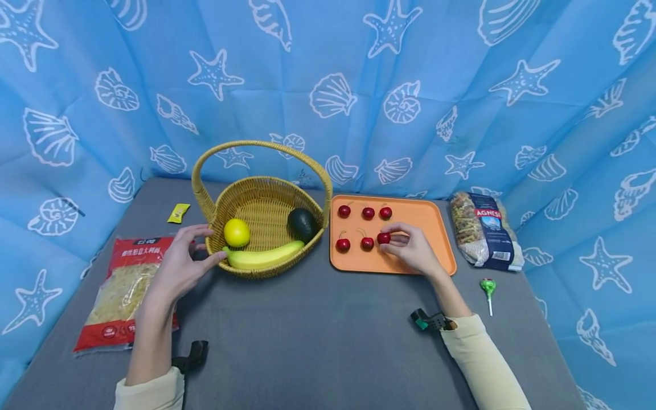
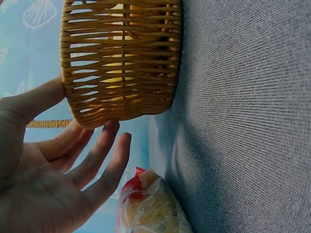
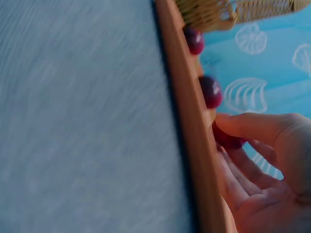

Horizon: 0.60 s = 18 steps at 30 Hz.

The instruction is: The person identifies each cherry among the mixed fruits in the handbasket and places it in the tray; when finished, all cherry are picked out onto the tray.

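Note:
My right hand (image 1: 410,246) pinches a red cherry (image 1: 383,238) between thumb and fingers, low over the orange tray (image 1: 435,239). In the right wrist view the pinched cherry (image 3: 227,138) shows partly behind the thumb. Several other cherries, among them one (image 1: 367,244) just left of the held one, lie on the tray in two rows. On the other side, my left hand (image 1: 179,259) touches the left end of the wicker basket (image 1: 261,185), thumb at the rim and fingers loosely spread along the outside. Inside the basket are a yellow lemon (image 1: 237,233), a banana (image 1: 263,257) and a dark avocado (image 1: 302,224).
A red pasta bag (image 1: 125,290) lies left of the basket, partly behind my left forearm. A small yellow packet (image 1: 178,213) is behind it. Right of the tray are an AGNESI pasta bag (image 1: 487,230) and a green lollipop (image 1: 488,287). A blue curtain (image 1: 307,57) hangs around the table.

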Each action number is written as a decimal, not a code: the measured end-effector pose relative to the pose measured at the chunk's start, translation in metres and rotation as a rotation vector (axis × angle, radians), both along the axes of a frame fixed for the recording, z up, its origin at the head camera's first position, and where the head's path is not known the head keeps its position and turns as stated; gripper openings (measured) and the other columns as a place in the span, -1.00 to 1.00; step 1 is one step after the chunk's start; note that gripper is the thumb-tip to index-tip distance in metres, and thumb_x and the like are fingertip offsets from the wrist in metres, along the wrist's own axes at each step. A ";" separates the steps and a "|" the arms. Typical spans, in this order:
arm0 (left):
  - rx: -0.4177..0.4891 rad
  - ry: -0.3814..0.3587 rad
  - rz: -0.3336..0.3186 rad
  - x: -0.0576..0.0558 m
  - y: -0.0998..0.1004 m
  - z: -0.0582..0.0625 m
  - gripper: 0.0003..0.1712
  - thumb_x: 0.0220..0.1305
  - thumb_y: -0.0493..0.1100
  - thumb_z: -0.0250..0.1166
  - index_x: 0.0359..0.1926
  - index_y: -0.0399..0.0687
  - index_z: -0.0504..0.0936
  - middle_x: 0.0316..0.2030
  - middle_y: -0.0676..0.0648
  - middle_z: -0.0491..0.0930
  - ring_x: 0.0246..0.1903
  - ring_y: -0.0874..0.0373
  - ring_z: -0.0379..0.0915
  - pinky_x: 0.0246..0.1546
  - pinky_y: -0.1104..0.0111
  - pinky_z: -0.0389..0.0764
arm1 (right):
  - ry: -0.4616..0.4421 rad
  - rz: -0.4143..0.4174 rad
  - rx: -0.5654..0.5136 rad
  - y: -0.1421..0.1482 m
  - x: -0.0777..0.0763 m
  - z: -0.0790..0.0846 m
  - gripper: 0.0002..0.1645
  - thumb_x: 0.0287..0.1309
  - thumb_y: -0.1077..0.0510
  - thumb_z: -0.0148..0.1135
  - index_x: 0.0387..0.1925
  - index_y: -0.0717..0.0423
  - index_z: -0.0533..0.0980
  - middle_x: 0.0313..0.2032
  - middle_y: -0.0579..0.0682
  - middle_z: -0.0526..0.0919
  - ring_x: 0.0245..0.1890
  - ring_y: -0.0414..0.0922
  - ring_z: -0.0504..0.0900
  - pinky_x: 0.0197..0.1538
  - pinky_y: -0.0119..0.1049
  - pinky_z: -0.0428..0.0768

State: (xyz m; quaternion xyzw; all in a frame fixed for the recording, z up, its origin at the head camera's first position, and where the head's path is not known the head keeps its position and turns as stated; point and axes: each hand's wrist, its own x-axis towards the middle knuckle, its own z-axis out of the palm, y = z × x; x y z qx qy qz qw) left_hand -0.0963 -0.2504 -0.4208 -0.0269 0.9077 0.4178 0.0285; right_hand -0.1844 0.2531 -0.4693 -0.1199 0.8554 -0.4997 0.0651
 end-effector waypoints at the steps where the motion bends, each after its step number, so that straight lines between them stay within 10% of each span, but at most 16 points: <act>1: 0.002 -0.004 0.000 0.000 0.000 0.000 -0.23 0.47 0.03 0.46 0.49 -0.28 0.43 0.58 -0.39 0.21 0.35 -0.43 0.45 0.37 -0.32 0.56 | 0.012 -0.009 0.028 0.003 -0.001 -0.003 -0.57 0.33 0.34 0.46 0.19 0.32 0.61 0.16 0.36 0.72 0.18 0.28 0.78 0.06 -0.55 0.73; 18: -0.056 0.063 -0.065 0.001 0.000 -0.004 -0.26 0.52 0.04 0.41 0.49 -0.27 0.41 0.56 -0.39 0.26 0.33 -0.41 0.48 0.34 -0.34 0.57 | -0.007 0.046 0.094 0.017 -0.004 -0.009 -0.40 0.33 0.28 0.48 0.35 0.28 0.54 0.27 0.32 0.68 0.28 0.27 0.67 0.03 -0.61 0.64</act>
